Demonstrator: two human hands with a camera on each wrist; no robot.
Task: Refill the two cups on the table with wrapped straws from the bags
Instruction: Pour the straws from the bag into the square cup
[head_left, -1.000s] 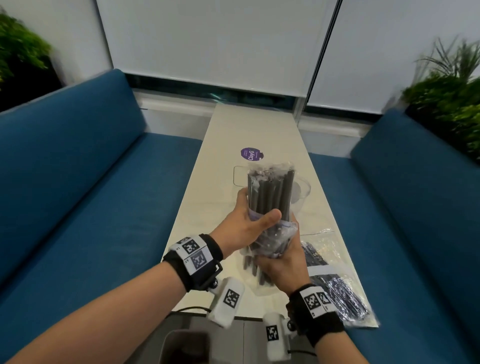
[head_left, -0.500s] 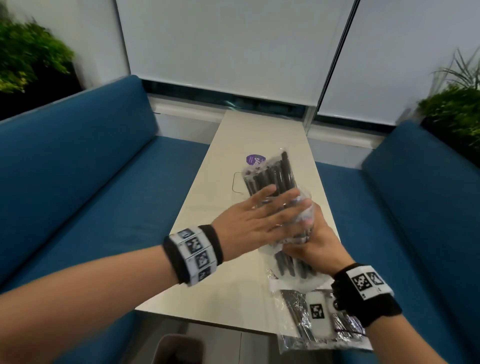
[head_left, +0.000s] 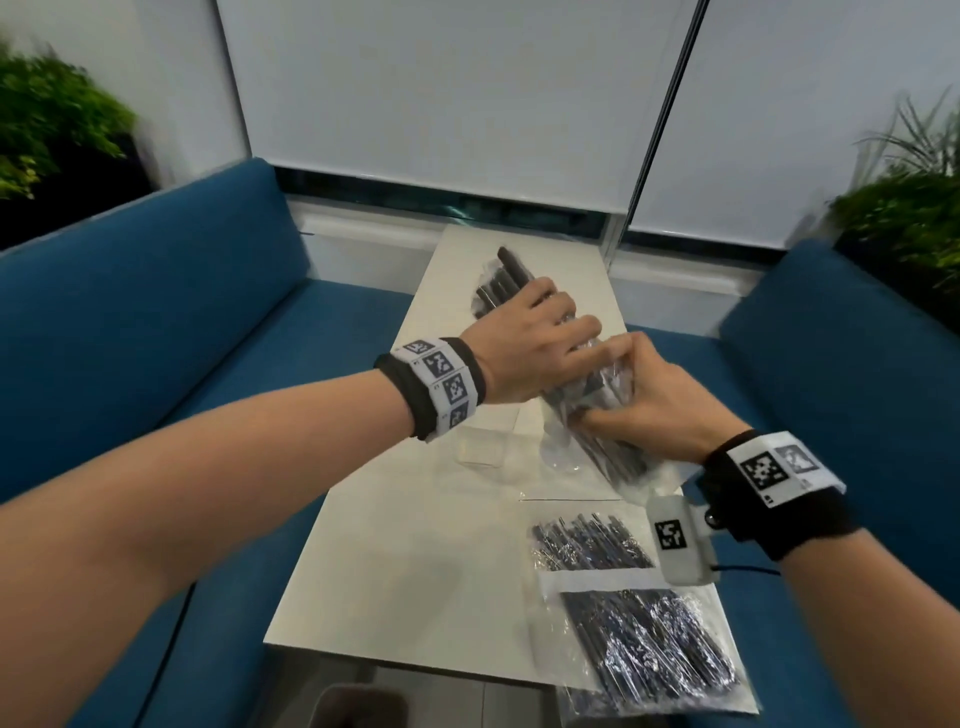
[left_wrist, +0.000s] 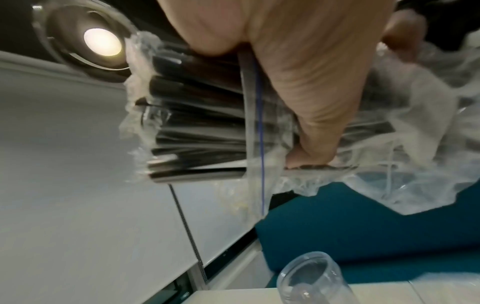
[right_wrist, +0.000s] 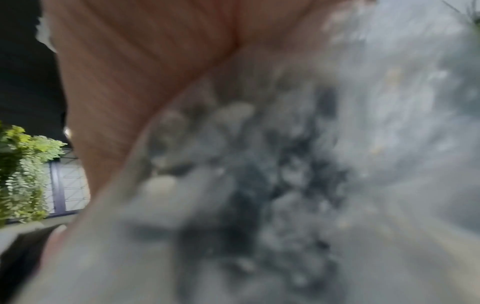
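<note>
A bundle of black wrapped straws (head_left: 501, 283) sticks out of a clear plastic bag (head_left: 641, 470), tilted toward the far left above the table. My left hand (head_left: 563, 332) grips the bundle at the bag's mouth, the thumb (left_wrist: 311, 92) pressed across the straws (left_wrist: 194, 127). My right hand (head_left: 623, 402) grips the lower part of the bag. One clear cup (head_left: 480, 451) stands on the table under my left wrist; a second clear cup (head_left: 557, 457) shows partly behind the bag. The cup (left_wrist: 311, 279) in the left wrist view holds no straws. The right wrist view is blurred: palm (right_wrist: 130, 72) and bag (right_wrist: 259, 185).
Two more bags of dark straws (head_left: 587, 540) (head_left: 649, 654) lie on the near right of the narrow white table (head_left: 415, 571). Blue sofas (head_left: 156, 338) flank the table on both sides. Plants (head_left: 909, 218) stand in the back corners.
The bundle has gone from upright to leaning far-left. My left hand, laid flat on it half a second ago, now curls round it. The head view has pulled back.
</note>
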